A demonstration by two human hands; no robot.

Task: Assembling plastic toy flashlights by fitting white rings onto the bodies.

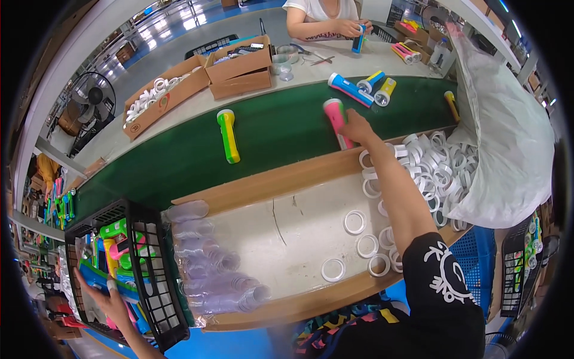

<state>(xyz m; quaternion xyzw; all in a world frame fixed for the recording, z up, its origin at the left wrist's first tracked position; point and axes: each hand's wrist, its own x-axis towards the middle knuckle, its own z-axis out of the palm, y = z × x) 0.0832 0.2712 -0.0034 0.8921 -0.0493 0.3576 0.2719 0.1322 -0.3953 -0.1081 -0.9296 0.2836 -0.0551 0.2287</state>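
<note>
My right hand [357,127] reaches out over the green belt [275,134] and grips a pink torch [336,119] lying on it. My left hand [110,304] is down in a black crate [152,281] at the lower left, fingers closed around a blue torch [104,284] among several coloured torch bodies. A green and yellow torch [228,135] lies alone on the belt to the left of the pink one.
White rings [354,222] lie on the work board, with a heap of them beside a white bag [508,137]. Stacked clear lenses [209,269] sit at the board's left. Blue and yellow torches [365,87] lie further along. Across, a person's hands [350,27] hold a torch; cardboard boxes [239,66] stand there.
</note>
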